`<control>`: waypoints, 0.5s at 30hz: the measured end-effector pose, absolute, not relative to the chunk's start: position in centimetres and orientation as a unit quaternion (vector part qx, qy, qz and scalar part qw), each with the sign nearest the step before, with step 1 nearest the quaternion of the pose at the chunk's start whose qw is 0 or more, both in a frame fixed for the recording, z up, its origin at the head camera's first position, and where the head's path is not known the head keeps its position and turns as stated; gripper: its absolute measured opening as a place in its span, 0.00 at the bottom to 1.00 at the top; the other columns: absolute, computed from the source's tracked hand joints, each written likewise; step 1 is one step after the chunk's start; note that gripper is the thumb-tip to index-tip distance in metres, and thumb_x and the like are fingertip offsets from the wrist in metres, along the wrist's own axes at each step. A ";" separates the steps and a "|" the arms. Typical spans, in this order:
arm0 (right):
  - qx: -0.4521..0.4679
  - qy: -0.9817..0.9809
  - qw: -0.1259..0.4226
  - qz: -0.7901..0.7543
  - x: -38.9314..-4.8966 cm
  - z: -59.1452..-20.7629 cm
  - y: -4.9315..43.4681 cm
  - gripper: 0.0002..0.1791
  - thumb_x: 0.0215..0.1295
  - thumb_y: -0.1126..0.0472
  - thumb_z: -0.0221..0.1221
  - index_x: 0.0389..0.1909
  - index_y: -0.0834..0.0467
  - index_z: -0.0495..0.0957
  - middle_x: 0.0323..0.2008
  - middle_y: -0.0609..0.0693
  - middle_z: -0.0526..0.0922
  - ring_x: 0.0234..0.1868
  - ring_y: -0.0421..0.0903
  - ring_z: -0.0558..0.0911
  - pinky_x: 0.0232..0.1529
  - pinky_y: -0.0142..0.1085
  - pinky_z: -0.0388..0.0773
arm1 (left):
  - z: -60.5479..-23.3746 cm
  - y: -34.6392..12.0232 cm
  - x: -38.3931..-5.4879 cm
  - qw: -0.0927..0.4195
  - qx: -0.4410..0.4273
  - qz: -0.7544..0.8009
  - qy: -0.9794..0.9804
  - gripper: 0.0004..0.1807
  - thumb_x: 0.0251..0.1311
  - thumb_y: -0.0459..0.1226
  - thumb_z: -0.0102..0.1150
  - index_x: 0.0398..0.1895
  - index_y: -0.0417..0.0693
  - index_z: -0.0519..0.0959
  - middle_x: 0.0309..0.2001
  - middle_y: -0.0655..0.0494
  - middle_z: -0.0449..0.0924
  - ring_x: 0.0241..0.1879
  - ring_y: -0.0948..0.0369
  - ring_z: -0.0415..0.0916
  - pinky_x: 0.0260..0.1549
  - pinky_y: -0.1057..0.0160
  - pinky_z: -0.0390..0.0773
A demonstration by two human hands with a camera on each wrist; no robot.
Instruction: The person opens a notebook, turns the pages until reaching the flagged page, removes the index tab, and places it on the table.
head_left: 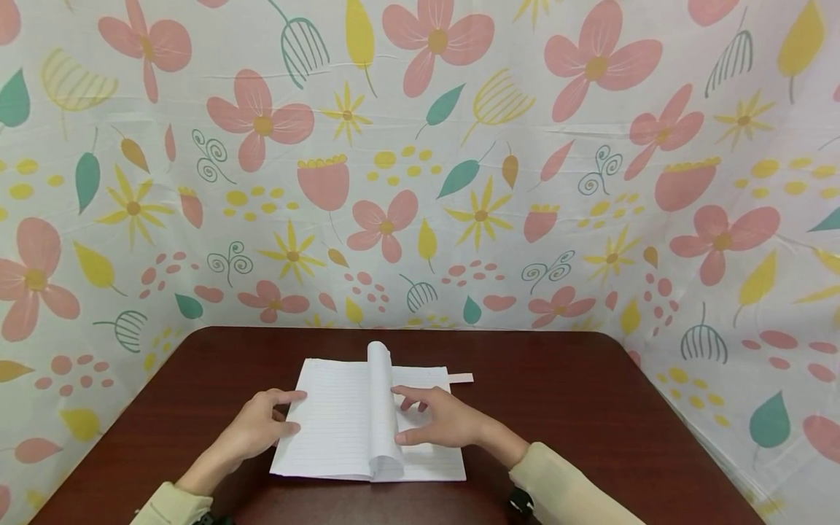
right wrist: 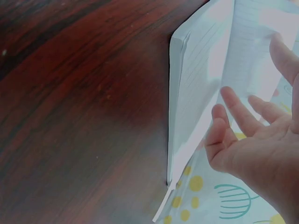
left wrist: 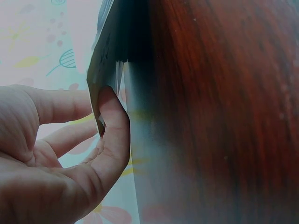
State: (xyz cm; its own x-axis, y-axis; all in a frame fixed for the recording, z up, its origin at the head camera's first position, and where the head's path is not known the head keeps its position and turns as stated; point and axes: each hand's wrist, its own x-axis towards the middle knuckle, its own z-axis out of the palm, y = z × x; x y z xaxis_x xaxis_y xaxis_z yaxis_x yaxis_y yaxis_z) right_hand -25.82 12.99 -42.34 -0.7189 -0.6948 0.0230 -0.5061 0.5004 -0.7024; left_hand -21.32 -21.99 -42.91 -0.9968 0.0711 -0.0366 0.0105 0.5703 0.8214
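Observation:
An open lined notebook (head_left: 331, 415) lies on the dark wooden table. Near its middle, a page (head_left: 382, 408) stands curled up into a roll-like curve along the spine. My left hand (head_left: 256, 421) holds the notebook's left edge; the left wrist view shows one finger against the underside of the cover (left wrist: 103, 60) and others on the far side. At the right of the curled page is my right hand (head_left: 442, 417), its fingers extended and its index finger and thumb at the page's side. In the right wrist view those fingers (right wrist: 243, 112) are spread and loosely bent.
A pale strip (head_left: 461, 378) sticks out from the notebook's upper right edge. The brown table (head_left: 558, 394) has rounded far corners, and a flower-print cloth (head_left: 420, 182) hangs behind and around it.

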 end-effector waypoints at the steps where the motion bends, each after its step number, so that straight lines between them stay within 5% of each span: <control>1: -0.351 0.856 0.135 -0.354 -25.8 -42.3 13.0 0.44 0.65 0.48 0.74 0.78 0.57 0.69 0.55 0.51 0.84 0.56 0.55 0.78 0.60 0.50 0.76 | -42.9 -22.0 -21.3 0.033 0.024 0.464 0.885 0.27 0.59 0.23 0.70 0.63 0.36 0.82 0.62 0.37 0.75 0.33 0.55 0.77 0.30 0.55 0.82; 15: -0.347 0.860 0.136 -0.348 -25.7 -42.4 12.3 0.45 0.64 0.46 0.74 0.78 0.54 0.68 0.58 0.49 0.84 0.54 0.48 0.78 0.58 0.44 0.76 | -43.0 -22.1 -21.3 0.032 0.028 0.468 0.883 0.26 0.59 0.23 0.70 0.64 0.36 0.82 0.62 0.37 0.75 0.33 0.55 0.76 0.30 0.55 0.82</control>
